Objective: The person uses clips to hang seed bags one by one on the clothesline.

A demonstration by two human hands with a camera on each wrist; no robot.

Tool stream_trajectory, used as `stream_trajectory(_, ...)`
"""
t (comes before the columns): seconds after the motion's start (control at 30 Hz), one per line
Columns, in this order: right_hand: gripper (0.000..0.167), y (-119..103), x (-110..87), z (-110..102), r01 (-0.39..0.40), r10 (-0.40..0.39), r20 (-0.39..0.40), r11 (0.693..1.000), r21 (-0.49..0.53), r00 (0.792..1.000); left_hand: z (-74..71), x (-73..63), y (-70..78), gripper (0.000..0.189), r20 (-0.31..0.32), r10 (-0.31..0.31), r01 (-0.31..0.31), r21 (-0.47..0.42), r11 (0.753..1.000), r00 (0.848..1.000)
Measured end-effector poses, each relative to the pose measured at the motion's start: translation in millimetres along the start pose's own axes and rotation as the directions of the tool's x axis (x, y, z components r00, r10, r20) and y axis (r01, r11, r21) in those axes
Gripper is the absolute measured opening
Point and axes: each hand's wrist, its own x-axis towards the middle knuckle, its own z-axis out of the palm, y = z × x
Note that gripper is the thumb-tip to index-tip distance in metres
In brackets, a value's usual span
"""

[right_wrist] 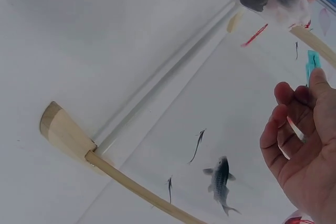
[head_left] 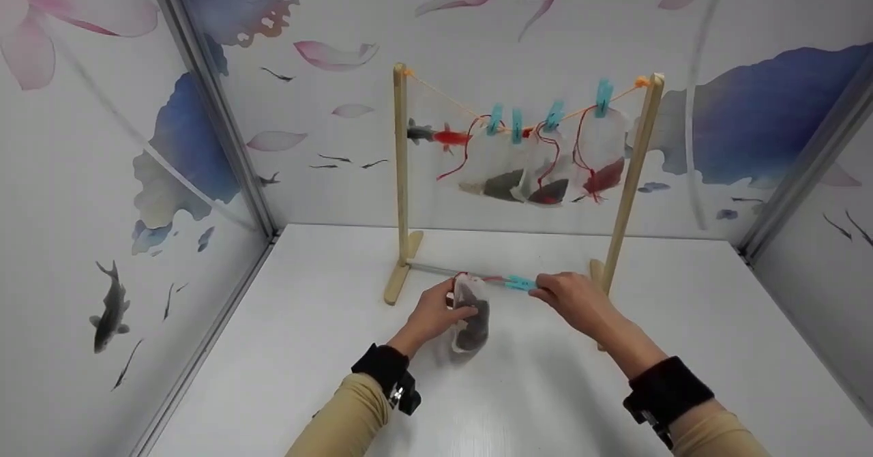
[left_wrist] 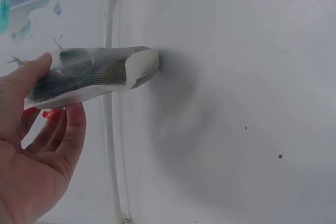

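My left hand (head_left: 436, 314) pinches a small translucent drawstring pouch (head_left: 472, 324) by its upper part, thumb on the near face. Dark lumps fill the pouch, and a red cord runs at its top. In the left wrist view, the pouch (left_wrist: 89, 74) shows a finely striped side and a pale patch at its end. To the right, my right hand (head_left: 573, 298) pinches a teal clothespin (head_left: 521, 283) between thumb and fingers, level with the pouch's top. The red cord stretches from the pouch toward this clothespin; whether they touch, I cannot tell.
Behind the hands stands a wooden frame with a left post (head_left: 401, 170) and a right post (head_left: 634, 184). An orange string (head_left: 443, 94) sags between them, carrying several teal clothespins (head_left: 603, 98) and hanging pouches (head_left: 503, 185). A pale rod (head_left: 436, 268) joins the feet low down.
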Motion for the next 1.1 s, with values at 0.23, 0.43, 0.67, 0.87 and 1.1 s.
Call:
stream_trajectory(0.23, 0.024, -1, 1.0, -8, -0.001, 0.001, 0.009, 1.000, -0.006, 1.000, -0.3, 1.4, 3.7, 0.035, 0.003, 0.037, -0.037, 0.004, 0.999, 0.999)
stream_trajectory(0.43, 0.026, -1, 4.4, -14, 0.022, -0.023, -0.019, 0.999, -0.037, 1.000, -1.9, 4.5, 9.2, 0.024, -0.026, 0.084, -0.084, 0.011, 0.996, 0.996)
stream_trajectory(0.67, 0.026, -4, 13.7, -27, 0.052, -0.055, -0.024, 0.992, -0.118, 0.998, -13.9, 5.2, 15.9, 0.021, -0.044, 0.109, -0.103, 0.127, 0.987, 0.993)
stream_trajectory(0.87, 0.021, -8, 30.5, -43, 0.096, -0.105, -0.043, 0.978, -0.185, 0.994, -34.2, 6.0, 30.3, 0.017, -0.040, 0.172, -0.155, 0.272, 0.950, 0.984)
stream_trajectory(1.1, 0.016, -23, 53.8, -65, 0.184, -0.194, -0.014, 0.949, -0.256, 0.981, -60.5, 12.2, 45.7, 0.022, -0.065, 0.199, -0.154, 0.427, 0.891, 0.978)
